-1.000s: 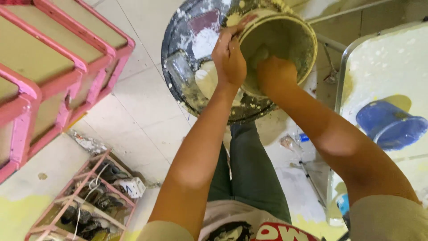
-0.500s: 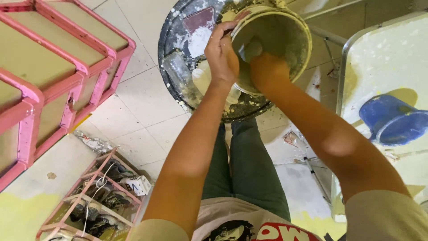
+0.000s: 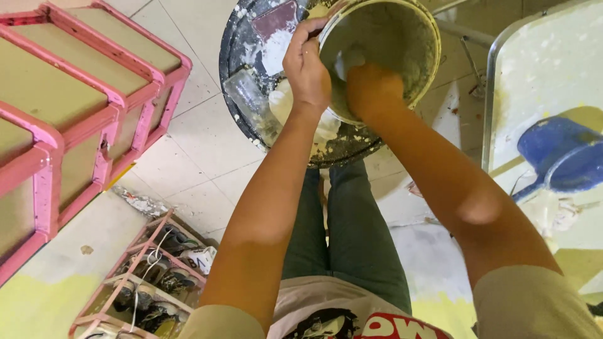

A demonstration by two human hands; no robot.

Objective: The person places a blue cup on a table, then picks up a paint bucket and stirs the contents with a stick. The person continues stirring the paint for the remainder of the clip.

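Note:
A round bucket smeared inside with pale yellowish paste is tilted over a big dark round pan. My left hand grips the bucket's near rim. My right hand reaches inside the bucket, against the paste on its wall, with a pale scraper-like piece just above the fingers. White lumps of paste lie in the pan under the bucket. A clear flat tool rests in the pan to the left.
Pink-framed boxes stand at left. A pink shoe rack with shoes is at lower left. A metal-edged table at right carries a blue scoop. My legs stand on the tiled floor.
The view has shifted slightly; both hands stay on the bucket, and my right hand has moved a little lower inside it.

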